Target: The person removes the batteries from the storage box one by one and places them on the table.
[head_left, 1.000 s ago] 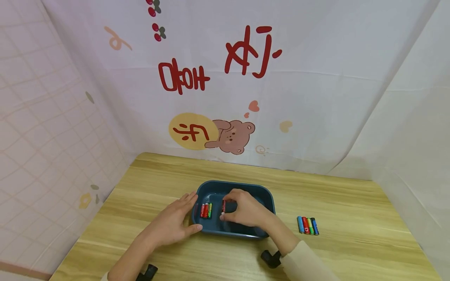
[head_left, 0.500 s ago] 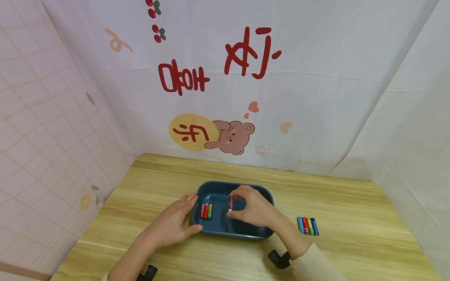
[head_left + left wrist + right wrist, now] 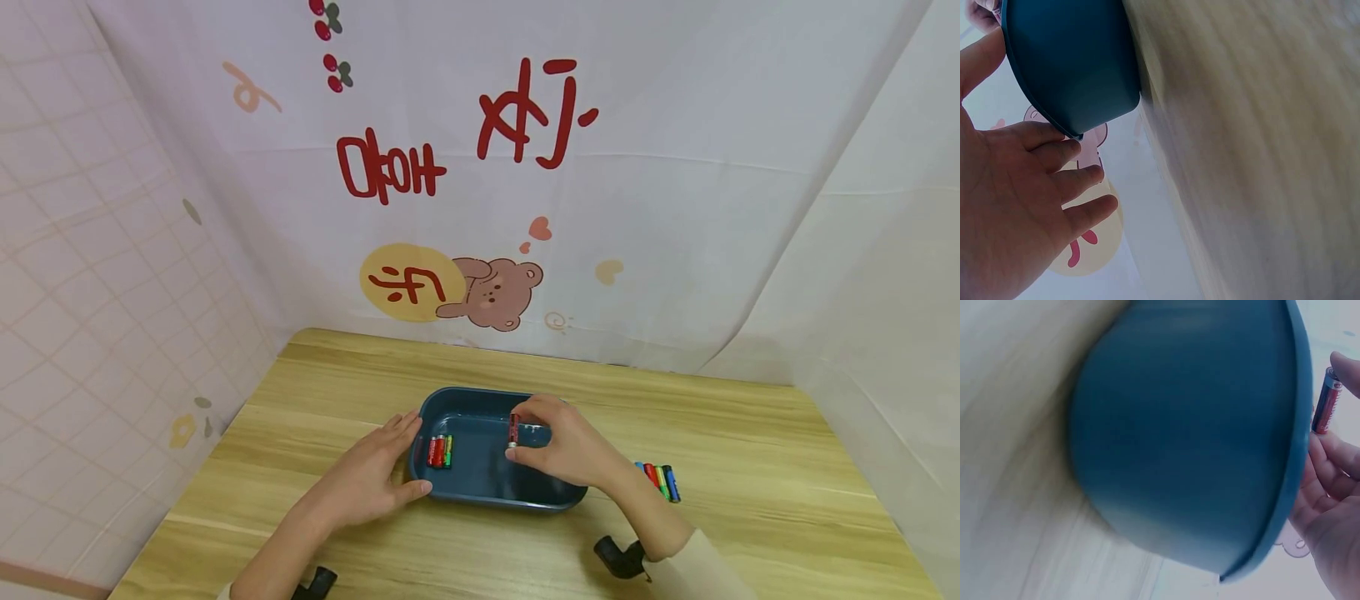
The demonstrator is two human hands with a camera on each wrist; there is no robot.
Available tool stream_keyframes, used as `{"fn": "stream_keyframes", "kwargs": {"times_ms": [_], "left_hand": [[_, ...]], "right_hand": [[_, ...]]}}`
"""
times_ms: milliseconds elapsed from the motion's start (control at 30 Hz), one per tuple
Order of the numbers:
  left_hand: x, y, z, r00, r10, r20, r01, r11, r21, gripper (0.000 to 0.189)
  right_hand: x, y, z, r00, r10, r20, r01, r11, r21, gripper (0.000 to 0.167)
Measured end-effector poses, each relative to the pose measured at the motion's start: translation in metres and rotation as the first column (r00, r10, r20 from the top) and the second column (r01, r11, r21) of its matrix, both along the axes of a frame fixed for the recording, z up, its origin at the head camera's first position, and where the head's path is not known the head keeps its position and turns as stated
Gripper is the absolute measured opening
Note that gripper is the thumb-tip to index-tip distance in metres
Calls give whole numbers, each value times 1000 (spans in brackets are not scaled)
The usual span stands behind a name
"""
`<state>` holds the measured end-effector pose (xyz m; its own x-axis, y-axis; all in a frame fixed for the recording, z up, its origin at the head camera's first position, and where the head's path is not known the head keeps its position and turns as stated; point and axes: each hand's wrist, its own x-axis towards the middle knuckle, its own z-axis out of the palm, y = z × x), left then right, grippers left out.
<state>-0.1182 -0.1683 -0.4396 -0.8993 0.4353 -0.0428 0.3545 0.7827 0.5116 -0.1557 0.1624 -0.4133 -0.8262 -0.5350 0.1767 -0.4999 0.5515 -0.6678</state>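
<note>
A dark blue-green tray (image 3: 480, 498) stands on the table. My left hand (image 3: 372, 475) rests at its left end, fingers spread and fairly straight, fingertips touching the rim. In the left wrist view, the left hand (image 3: 1016, 200) shows its palm beside the tray wall (image 3: 1072, 62). Above the tray's right part, my right hand (image 3: 558, 443) pinches a red and black battery (image 3: 513, 431) between thumb and fingertips, one at each end. The right wrist view shows this battery (image 3: 1328, 403) clear of the rim. A short row of red and green batteries (image 3: 440, 451) lies inside the tray's left end.
Right of the tray, several batteries (image 3: 670, 483) in blue, red and green lie side by side on the wood-grain table (image 3: 765, 500), partly hidden behind my right forearm. A printed white cloth (image 3: 675, 208) hangs behind the table and along both sides.
My right hand has lifted the pinched battery and carried it rightward over the tray. Its forearm now covers part of the row on the table. My left hand stays put.
</note>
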Motion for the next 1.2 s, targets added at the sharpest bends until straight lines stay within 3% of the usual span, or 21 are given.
{"fn": "stream_keyframes", "kwargs": {"times_ms": [500, 1200], "left_hand": [[0, 0, 0, 1000, -1, 4, 1, 1000, 0, 94], [0, -1, -2, 1000, -3, -7, 3, 1000, 7, 94]], "right_hand": [[6, 28, 9, 998, -44, -45, 44, 999, 1, 42], [14, 66, -1, 981, -107, -162, 105, 994, -22, 39]]}}
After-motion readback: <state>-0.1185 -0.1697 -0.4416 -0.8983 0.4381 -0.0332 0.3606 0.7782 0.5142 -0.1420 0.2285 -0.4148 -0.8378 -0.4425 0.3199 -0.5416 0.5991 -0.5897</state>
